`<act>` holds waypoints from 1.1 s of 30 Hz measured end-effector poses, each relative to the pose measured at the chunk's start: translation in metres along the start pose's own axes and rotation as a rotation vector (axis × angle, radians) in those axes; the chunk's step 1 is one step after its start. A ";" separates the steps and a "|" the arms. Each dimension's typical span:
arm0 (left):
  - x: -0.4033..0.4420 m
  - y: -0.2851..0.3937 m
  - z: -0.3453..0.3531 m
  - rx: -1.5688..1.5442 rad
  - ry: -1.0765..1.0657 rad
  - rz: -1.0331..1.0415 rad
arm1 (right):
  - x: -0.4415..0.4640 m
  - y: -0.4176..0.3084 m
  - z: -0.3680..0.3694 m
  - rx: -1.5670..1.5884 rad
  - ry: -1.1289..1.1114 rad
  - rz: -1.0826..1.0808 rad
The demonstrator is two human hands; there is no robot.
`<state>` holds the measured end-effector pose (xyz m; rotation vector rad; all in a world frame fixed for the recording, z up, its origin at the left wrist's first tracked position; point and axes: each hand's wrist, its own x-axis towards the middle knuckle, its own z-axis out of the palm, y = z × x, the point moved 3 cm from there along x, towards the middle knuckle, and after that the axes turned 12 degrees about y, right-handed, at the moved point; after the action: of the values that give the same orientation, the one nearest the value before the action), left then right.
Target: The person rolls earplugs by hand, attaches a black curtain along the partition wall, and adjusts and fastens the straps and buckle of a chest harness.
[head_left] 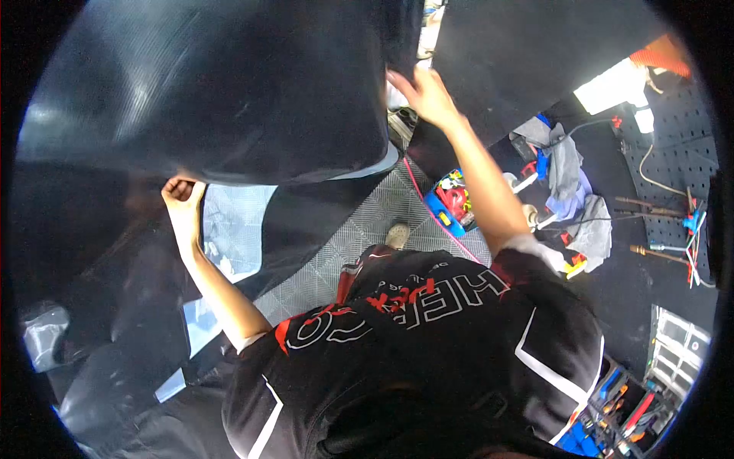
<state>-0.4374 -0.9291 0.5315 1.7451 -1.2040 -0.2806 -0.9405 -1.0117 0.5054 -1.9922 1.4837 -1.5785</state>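
The large black panel looks smooth and glossy, with pale streaks of reflected light, a rounded lower right corner and fine curved lines at its upper left. It fills the upper left of the view. The left fingers are curled at its lower edge; whether they grip it, I cannot tell. The right fingers are partly open beside its right edge, thumb towards it. Below lies a patterned grey floor, with a blue container near the right forearm.
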 end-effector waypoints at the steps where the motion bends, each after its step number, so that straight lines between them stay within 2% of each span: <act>1: 0.011 0.014 0.016 0.062 -0.028 0.151 | -0.025 0.007 -0.011 -0.011 0.148 -0.069; 3: 0.042 0.024 0.051 0.211 0.057 0.304 | -0.058 -0.010 -0.059 -0.230 0.204 0.050; 4: 0.063 0.026 0.070 0.307 0.146 0.313 | -0.072 -0.024 -0.081 -0.200 0.262 0.085; 5: 0.087 0.029 0.091 0.408 0.241 0.289 | -0.083 -0.030 -0.101 -0.173 0.330 0.116; 8: 0.153 0.030 0.155 0.696 0.498 0.017 | -0.102 -0.045 -0.161 -0.454 0.496 -0.036; 10: 0.180 0.047 0.178 0.670 0.530 -0.056 | -0.112 -0.051 -0.185 -0.664 0.513 -0.022; 11: 0.186 0.055 0.185 0.565 0.499 -0.087 | -0.115 -0.058 -0.186 -0.727 0.471 0.018; 13: 0.196 0.083 0.192 0.471 0.406 -0.150 | -0.116 -0.062 -0.180 -0.659 0.500 -0.029; 14: 0.202 0.087 0.192 0.449 0.403 -0.177 | -0.116 -0.063 -0.173 -0.617 0.482 0.033; 15: 0.207 0.085 0.195 0.484 0.480 -0.145 | -0.116 -0.065 -0.166 -0.570 0.486 0.029; 17: 0.211 0.082 0.200 0.471 0.460 -0.083 | -0.123 -0.044 -0.145 -0.331 0.406 0.132; 18: 0.224 0.058 0.215 0.157 0.304 0.149 | -0.123 -0.036 -0.129 -0.254 0.379 0.159; 19: 0.221 0.051 0.231 0.044 0.172 0.204 | -0.129 -0.013 -0.111 -0.218 0.372 0.065; 20: 0.190 0.068 0.237 -0.108 -0.087 0.141 | -0.133 0.008 -0.095 -0.123 0.174 0.333; 21: 0.178 0.066 0.258 -0.182 -0.017 0.318 | -0.142 0.026 -0.079 -0.026 -0.025 0.597; 22: 0.139 0.101 0.255 -0.252 -0.090 0.400 | -0.152 0.048 -0.058 -0.063 -0.102 0.504; 23: 0.106 0.132 0.250 -0.363 -0.129 0.365 | -0.160 0.067 -0.037 -0.061 -0.101 0.454; 25: 0.072 0.178 0.244 -0.469 -0.101 0.425 | -0.159 0.056 -0.023 -0.071 -0.033 0.293; 26: 0.068 0.188 0.247 -0.475 -0.105 0.430 | -0.160 0.056 -0.017 -0.117 -0.041 0.140; 28: 0.070 0.205 0.246 -0.441 -0.052 0.561 | -0.168 0.047 -0.010 -0.211 -0.178 0.144; 29: 0.078 0.208 0.253 -0.389 -0.119 0.538 | -0.177 0.040 -0.011 -0.219 -0.251 0.133; 30: 0.076 0.216 0.258 -0.384 -0.129 0.580 | -0.185 0.016 -0.018 -0.165 -0.298 0.033; 32: 0.064 0.233 0.268 -0.323 -0.122 0.672 | -0.218 -0.032 -0.012 -0.058 -0.376 -0.014; 33: 0.075 0.231 0.288 -0.485 -0.191 0.663 | -0.229 -0.043 -0.005 0.048 -0.375 -0.070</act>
<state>-0.7226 -1.1677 0.5933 0.8591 -1.6191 -0.3083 -0.9037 -0.8101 0.3947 -2.1821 1.2310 -1.1644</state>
